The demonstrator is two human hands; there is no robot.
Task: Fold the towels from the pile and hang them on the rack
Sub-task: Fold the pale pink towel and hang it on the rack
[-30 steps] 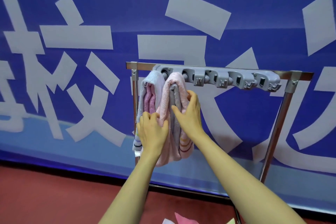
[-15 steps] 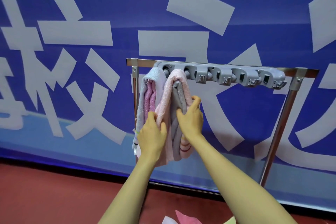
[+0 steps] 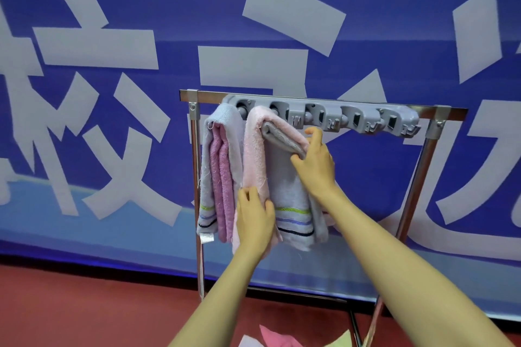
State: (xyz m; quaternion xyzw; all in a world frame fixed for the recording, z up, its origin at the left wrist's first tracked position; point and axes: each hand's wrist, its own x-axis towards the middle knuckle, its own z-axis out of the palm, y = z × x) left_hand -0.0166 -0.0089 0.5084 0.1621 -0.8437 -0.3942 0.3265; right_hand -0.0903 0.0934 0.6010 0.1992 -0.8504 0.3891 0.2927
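Right hand [image 3: 314, 160] now pinching grey towel [image 3: 290, 189] sideways; left hand [image 3: 255, 220] flat, pink towel [image 3: 253, 149] perhaps half-hidden.

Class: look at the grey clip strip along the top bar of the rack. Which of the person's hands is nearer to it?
Right. The right hand sits just below the grey clip strip, its grip on a towel fold. The left hand is far lower, at the towel's bottom.

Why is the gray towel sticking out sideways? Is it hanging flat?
Not flat. The right hand is pulling the gray towel's folded edge out to the right, away from the pink towel, so it opens like a flap.
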